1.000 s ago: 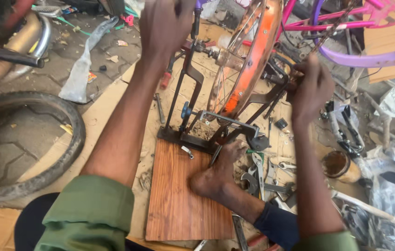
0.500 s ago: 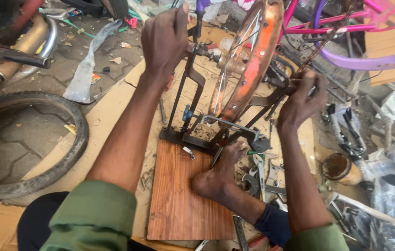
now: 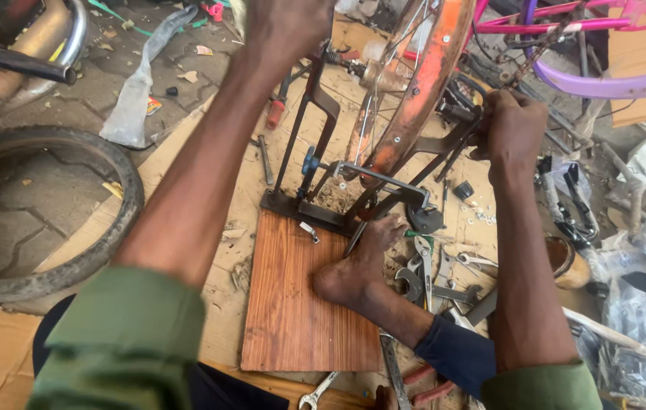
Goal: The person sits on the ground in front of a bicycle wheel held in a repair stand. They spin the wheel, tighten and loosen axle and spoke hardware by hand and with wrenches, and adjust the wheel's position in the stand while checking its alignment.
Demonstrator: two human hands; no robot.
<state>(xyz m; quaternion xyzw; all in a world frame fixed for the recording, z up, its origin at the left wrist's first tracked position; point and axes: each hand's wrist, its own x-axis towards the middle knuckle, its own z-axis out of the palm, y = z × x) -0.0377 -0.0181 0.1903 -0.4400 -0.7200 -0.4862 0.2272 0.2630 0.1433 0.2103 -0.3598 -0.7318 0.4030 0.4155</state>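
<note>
An orange bicycle rim (image 3: 423,83) with spokes sits upright in a black metal wheel stand (image 3: 315,152). The stand is fixed to a brown wooden board (image 3: 300,304). My left hand (image 3: 285,23) is at the top edge, curled over the top of the stand's left upright near the axle; its fingers are partly cut off. My right hand (image 3: 513,125) is closed on the stand's right arm beside the rim. My bare foot (image 3: 353,266) presses on the board's far right corner, against the stand's base.
A loose tyre (image 3: 72,228) lies on the paving at left, below a chrome pipe (image 3: 34,38). Several spanners (image 3: 429,273) lie right of the foot, near a round tin (image 3: 566,258). A purple bicycle frame (image 3: 589,76) and plastic bags (image 3: 642,304) crowd the right.
My left hand has slid up towards the top edge of the view. My right hand has lifted slightly on the stand's right arm. The foot stays on the board.
</note>
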